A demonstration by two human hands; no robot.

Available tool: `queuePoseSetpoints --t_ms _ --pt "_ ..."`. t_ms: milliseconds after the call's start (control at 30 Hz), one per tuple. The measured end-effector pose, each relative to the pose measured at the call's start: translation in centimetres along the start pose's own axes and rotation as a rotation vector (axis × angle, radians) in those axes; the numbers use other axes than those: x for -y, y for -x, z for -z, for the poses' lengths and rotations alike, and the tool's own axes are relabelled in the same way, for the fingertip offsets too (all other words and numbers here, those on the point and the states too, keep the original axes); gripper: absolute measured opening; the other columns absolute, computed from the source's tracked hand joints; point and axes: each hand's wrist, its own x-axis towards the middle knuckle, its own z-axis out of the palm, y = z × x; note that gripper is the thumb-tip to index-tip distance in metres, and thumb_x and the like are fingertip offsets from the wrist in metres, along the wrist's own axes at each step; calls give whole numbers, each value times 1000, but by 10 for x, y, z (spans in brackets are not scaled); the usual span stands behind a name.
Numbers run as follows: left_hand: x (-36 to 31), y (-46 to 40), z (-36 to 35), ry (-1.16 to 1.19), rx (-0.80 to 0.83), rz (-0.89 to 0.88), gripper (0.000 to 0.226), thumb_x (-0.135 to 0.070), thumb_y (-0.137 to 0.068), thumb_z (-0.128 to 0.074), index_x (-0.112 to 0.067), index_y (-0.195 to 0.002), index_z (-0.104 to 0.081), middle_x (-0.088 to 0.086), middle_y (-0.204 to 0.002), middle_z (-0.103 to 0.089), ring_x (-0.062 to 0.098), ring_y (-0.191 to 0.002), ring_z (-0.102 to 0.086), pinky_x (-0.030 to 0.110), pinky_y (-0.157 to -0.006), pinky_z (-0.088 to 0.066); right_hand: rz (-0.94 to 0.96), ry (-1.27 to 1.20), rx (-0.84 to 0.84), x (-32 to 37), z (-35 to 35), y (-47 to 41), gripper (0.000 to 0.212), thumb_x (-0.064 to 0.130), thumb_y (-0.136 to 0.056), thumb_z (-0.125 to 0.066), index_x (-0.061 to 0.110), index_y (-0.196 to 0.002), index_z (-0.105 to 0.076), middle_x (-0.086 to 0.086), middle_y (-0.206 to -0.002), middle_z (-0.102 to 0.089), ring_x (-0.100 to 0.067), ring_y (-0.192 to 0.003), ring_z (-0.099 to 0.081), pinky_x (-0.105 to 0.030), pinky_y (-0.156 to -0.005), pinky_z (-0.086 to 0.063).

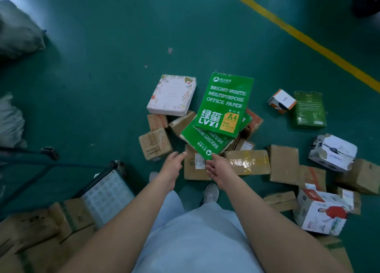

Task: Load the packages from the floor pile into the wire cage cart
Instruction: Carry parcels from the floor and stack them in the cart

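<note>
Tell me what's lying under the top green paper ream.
Under the top green ream lies a second green ream, resting on brown cardboard boxes. Whatever sits beneath their middle is covered.

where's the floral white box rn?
Head view, upper centre: the floral white box lies on the green floor, just left of the top green paper ream, above small brown cartons.
</note>
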Motion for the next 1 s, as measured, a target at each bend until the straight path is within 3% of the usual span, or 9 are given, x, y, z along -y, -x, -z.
queuePoseSetpoints --t_ms 133,267,333,400,533,633,733,833,1000 --pt "10 -27 65 103 -58 57 73 -50 -94 -65 -19 -155 -38 16 -158 -42 38 -141 -45 49 -118 -32 -42 153 30 -9 -67 -13 23 28 -107 -51 10 -120 -56 -22 -141 -58 -23 -92 -57 -44 -105 -51" --pt "10 -58 137 180 -128 115 69 -46 -99 -62 -21 -157 -35 1 -152 -46 24 -134 -49 33 -104 -38 -64 292 34 -13 -142 -32 38 28 -108 -49 4 -136 -56 -19 -130 -65 -32 -106 -66 -40 -102 -52" --pt "8 -85 176 202 -129 157 68 -44 -101 -59 -19 -158 -32 1 -154 -44 22 -137 -47 31 -98 -36 -87 348 28 -18 -185 -50 22 27 -108 -48 11 -120 -58 -16 -127 -65 -31 -116 -64 -38 -96 -53" --pt "8 -111 207 193 -127 174 70 -43 -102 -59 -17 -159 -29 1 -157 -41 22 -140 -44 31 -104 -36 -83 395 26 -21 -216 -69 11 25 -107 -48 19 -103 -57 -17 -131 -64 -31 -121 -62 -39 -99 -53" --pt "4 -175 258 169 -129 211 71 -45 -100 -60 -19 -159 -30 1 -159 -40 21 -142 -42 35 -117 -32 -88 508 27 -31 -269 -124 12 24 -105 -51 25 -94 -56 -14 -126 -65 -25 -115 -65 -38 -96 -55" --pt "13 -251 289 139 -126 236 70 -47 -100 -60 -20 -158 -32 -1 -158 -41 20 -141 -43 36 -118 -32 -121 583 43 -45 -302 -188 8 27 -106 -50 26 -103 -58 -11 -125 -65 -22 -103 -66 -35 -91 -55" --pt "26 -322 303 84 -109 263 64 -46 -101 -58 -20 -155 -37 -5 -152 -44 20 -138 -45 39 -117 -33 -152 642 19 -59 -314 -249 13 25 -106 -49 20 -114 -58 -13 -128 -63 -23 -96 -62 -43 -101 -53" --pt "43 -389 311 41 -94 301 46 -43 -102 -56 -19 -141 -49 -4 -146 -49 20 -131 -48 37 -111 -36 -201 706 -16 -73 -320 -307 16 23 -106 -48 17 -118 -57 -16 -130 -62 -28 -103 -65 -42 -98 -54" --pt "77 -501 312 32 -114 329 24 -34 -106 -53 -20 -125 -55 -11 -104 -57 14 -105 -53 34 -105 -37 -227 844 -33 -85 -338 -416 26 25 -106 -52 17 -130 -58 -17 -127 -61 -25 -112 -64 -39 -90 -57"
